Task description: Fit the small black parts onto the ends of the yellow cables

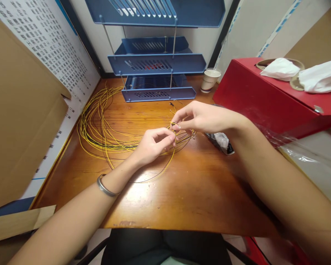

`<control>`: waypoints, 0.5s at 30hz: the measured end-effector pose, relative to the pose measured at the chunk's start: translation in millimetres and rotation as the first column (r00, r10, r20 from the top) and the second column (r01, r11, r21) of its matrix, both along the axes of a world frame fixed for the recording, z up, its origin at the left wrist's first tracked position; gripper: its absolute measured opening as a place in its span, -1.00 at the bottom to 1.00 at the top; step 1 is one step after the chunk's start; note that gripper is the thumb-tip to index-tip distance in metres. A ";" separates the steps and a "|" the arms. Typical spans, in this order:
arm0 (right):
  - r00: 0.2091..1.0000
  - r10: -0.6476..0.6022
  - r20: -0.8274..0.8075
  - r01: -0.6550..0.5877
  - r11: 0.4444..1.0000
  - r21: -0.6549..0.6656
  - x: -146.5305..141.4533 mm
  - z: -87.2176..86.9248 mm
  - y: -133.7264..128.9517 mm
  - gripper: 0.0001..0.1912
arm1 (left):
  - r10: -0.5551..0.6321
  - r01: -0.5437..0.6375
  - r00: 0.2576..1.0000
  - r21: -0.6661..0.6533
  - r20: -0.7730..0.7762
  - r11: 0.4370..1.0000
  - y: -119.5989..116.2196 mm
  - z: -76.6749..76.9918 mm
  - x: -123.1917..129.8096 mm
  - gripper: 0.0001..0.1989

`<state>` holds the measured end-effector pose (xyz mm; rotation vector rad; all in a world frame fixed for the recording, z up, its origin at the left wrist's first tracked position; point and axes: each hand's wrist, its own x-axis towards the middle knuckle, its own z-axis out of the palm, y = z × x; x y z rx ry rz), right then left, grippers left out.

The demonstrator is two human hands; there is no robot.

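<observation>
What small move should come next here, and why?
Perhaps the left hand should steady the thin wires while the right hand adjusts its fingertips slightly: both hands' fingertips meet close together on them, and some curve out loosely below.

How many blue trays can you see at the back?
3: the top tray, cut off by the picture's edge; the middle tray below it; the bottom tray, nearest the tabletop. More may be above, out of view.

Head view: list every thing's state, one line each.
Wires: loosely coiled
Left hand: pinching wires
Right hand: pinching wires
Bracelet: worn, left wrist
Paper cup: upright, contents hidden
Blue trays: stacked in tiers
Black packet: lying down, open or sealed unclear
</observation>
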<state>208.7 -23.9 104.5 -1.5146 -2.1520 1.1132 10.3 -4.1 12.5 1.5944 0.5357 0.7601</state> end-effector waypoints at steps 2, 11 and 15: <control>1.000 0.001 -0.007 -0.001 1.000 0.002 -0.2 0.0 -0.2 -0.79 | 0.008 -0.008 1.000 -0.001 -0.010 1.000 0.4 0.1 0.2 -0.73; 0.997 -0.071 -0.031 0.072 0.997 0.031 -3.6 0.8 -0.4 -0.83 | 0.006 -0.005 0.999 0.021 -0.038 1.000 0.9 0.1 1.0 -0.78; 0.991 -0.130 -0.028 0.131 0.991 0.030 -5.9 4.9 -1.9 -0.85 | -0.035 0.035 0.999 -0.008 -0.042 0.999 -0.6 -0.3 1.1 -0.79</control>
